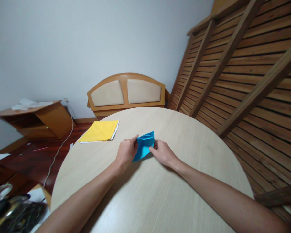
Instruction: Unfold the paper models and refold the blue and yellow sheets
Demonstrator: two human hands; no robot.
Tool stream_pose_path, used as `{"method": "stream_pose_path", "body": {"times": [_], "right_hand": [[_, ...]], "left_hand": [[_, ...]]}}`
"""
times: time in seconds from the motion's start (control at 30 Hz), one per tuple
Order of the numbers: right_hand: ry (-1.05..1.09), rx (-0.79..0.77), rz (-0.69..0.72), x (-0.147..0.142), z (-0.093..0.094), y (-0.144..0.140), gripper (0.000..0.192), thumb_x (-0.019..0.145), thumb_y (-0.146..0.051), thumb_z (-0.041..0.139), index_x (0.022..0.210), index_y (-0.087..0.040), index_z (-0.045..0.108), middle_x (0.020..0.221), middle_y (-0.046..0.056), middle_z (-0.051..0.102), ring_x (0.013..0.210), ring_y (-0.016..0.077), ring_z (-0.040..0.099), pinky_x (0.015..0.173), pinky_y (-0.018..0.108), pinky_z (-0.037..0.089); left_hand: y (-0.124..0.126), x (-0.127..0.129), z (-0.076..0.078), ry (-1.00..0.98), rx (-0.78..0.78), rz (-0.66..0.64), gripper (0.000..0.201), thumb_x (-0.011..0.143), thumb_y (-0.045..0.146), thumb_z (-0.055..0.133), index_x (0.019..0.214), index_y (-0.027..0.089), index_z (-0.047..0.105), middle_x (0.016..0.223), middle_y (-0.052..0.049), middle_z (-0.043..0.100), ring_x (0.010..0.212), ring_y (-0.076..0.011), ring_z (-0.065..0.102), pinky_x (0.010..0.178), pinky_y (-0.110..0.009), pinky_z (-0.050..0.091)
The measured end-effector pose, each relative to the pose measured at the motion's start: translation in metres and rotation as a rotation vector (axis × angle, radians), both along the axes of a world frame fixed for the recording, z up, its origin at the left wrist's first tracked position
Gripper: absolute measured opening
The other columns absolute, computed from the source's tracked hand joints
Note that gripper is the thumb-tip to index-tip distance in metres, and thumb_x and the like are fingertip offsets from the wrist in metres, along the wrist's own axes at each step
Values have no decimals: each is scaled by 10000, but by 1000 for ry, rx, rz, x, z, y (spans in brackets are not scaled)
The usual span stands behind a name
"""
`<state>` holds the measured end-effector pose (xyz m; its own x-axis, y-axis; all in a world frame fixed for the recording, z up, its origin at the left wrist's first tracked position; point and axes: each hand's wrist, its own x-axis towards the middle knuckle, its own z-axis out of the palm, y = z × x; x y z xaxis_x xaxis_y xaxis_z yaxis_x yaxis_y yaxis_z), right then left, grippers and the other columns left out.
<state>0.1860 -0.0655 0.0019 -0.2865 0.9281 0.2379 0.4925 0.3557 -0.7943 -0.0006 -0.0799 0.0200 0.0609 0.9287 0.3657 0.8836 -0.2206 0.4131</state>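
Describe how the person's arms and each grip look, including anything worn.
The left grip and right grip are ungloved human hands; no rings show. The left forearm and right forearm taper forward, with no sleeve, watch, bracelet, cable or clear marking in view.

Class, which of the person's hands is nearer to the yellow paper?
Left. The left hand, gripping the left edge of the blue paper, is right of the yellow paper and nearer the viewer; the right hand, at the opposite edge, is farther right.
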Motion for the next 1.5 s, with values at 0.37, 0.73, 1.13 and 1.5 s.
{"method": "stream_pose_path", "body": {"times": [0.37,0.73,1.13,1.5], "right_hand": [[-77,116,53,1,13,-9,64,758,-141,559,777,-195,589,751,4,619,669,144,543,639,271,389],[203,8,44,11,12,2,300,911,-438,539,713,-216,497,864,65,685,983,232,642,856,346,460],[374,-111,357,15,-5,22,381,787,-140,586,1158,-194,653,1181,98,702,1069,214,660,985,412,508],[429,-142,398,24,7,19,400,863,-341,680,1229,-180,672,1119,109,739,1045,224,697,975,416,528]], "left_hand": [[12,-6,-5,-410,-88,-76,294,813,128,531,972,148,777,932,-80,780,828,-211,711,731,-265,497],[19,-10,-10,-664,-262,-66,266,763,167,571,927,96,768,767,-72,751,586,-161,628,514,-222,431],[12,-5,-2,-823,-244,-161,202,713,214,632,845,107,742,744,-63,739,600,-154,623,547,-235,455],[14,-11,-2,-1183,-331,-233,431,634,371,820,956,110,703,894,-98,766,720,-199,696,680,-296,543]]}}
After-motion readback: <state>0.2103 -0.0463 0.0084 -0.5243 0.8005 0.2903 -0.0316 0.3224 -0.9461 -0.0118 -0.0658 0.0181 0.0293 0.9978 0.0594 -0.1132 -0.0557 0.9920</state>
